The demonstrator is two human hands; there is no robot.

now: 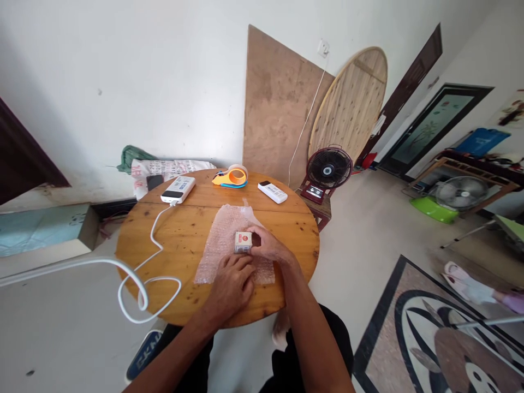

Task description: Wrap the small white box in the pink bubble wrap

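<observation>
A small white box with a red mark and printed sides stands on a sheet of bubble wrap. My right hand grips this box from its right side between thumb and fingers. Just below the box, my left hand rests palm down on the bubble wrap, its fingers laid out and holding nothing. Part of the sheet is hidden under both hands. The wrap lies on a round wooden table.
Toward the table's back are an orange tape dispenser and two white power banks, one on the left and one on the right. A white cable runs from the left one. A fan stands beyond the table on a stool.
</observation>
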